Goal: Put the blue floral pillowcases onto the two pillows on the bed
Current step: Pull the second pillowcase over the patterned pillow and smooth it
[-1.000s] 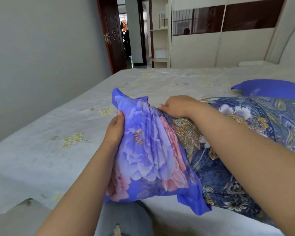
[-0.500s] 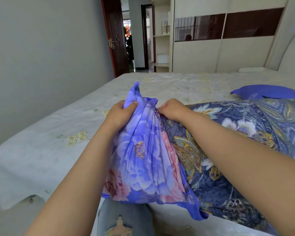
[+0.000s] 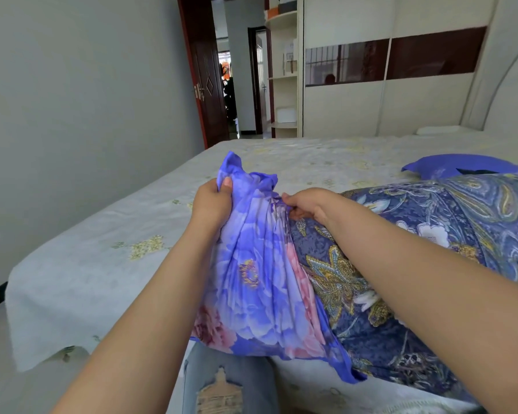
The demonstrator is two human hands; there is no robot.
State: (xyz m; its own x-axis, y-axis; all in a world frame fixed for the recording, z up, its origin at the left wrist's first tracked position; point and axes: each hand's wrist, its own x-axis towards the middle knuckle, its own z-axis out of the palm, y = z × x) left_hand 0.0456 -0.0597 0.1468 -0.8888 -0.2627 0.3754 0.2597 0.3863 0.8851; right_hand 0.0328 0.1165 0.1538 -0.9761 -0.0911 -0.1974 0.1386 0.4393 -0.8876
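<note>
Gripping bunched pillowcase (image 3: 251,264): left hand (image 3: 211,201), right hand (image 3: 304,204), both arms outstretched.

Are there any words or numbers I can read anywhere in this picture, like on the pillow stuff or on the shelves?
None can be read.
Blue floral pillowcase: only flowers, no letters.
Dark patterned pillow: only leaves and flowers, no letters.
Boxes on the shelves: anything printed is too small and blurred to read.
Door: only a carved diamond shape, no sign.
</note>
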